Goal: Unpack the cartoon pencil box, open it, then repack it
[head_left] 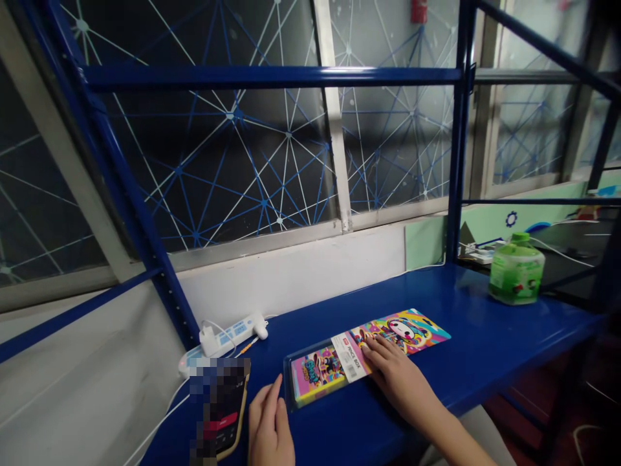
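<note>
long flat pencil-box pack [345,362] of multicoloured cartoon-printed card and clear plastic, lying slantwise on glossy blue table [466,323]. your right hand [394,367] resting palm-down on pack's card part [427,333], fingers extended, not closing round anything. your left hand [270,421] lying just beside pack's left end, fingers loosely straight, holding nothing visible; contact unclear. you're probably handling something light: box end [313,377] likely being stiff, card bending, plastic sliding easily. best taking hold by long edges, near box end.

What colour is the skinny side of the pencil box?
The skinny side of the pencil box is yellow, shown in the head view.
</note>
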`<control>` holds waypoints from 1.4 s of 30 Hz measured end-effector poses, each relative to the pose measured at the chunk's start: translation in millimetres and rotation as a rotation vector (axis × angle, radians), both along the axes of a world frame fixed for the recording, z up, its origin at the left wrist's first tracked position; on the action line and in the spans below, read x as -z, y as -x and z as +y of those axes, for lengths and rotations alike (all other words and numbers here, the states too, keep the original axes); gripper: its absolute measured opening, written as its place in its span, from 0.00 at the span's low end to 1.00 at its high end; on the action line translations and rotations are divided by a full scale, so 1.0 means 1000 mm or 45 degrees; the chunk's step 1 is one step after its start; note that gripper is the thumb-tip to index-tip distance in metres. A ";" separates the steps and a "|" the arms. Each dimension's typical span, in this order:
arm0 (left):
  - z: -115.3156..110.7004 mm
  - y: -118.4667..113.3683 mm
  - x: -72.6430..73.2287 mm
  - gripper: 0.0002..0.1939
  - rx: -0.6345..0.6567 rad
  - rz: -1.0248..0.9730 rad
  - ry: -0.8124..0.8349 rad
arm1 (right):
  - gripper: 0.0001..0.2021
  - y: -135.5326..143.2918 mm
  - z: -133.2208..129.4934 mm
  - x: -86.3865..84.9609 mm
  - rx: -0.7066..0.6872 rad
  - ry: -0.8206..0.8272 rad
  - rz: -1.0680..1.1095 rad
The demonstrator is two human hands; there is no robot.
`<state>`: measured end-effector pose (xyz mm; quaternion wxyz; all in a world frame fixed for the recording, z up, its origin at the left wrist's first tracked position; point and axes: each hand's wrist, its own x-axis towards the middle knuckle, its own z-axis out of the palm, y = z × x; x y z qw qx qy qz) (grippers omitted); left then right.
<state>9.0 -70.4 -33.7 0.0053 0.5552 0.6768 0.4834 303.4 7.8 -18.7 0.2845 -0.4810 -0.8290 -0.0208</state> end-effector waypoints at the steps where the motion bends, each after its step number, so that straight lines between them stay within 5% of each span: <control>1: 0.001 -0.006 -0.001 0.22 -0.053 0.129 -0.041 | 0.22 0.004 -0.001 0.000 0.005 -0.023 0.003; 3: 0.002 -0.026 -0.009 0.22 -0.087 0.355 0.003 | 0.22 0.013 -0.004 -0.001 0.002 -0.042 0.017; 8: 0.021 -0.084 -0.051 0.27 0.354 0.634 0.435 | 0.23 0.038 -0.012 -0.010 -0.072 0.021 0.017; 11: 0.041 -0.094 -0.067 0.33 0.455 0.660 0.713 | 0.24 0.049 -0.010 -0.015 -0.163 0.082 0.023; 16: 0.056 -0.080 -0.068 0.43 0.500 0.664 0.816 | 0.20 0.040 0.002 -0.021 -0.283 0.101 -0.017; 28: 0.066 -0.069 -0.072 0.47 0.617 0.661 0.922 | 0.18 -0.056 0.034 -0.029 -0.375 0.102 -0.135; 42: 0.094 -0.025 -0.067 0.41 0.590 0.552 0.970 | 0.28 -0.077 0.057 -0.021 -0.256 0.016 -0.109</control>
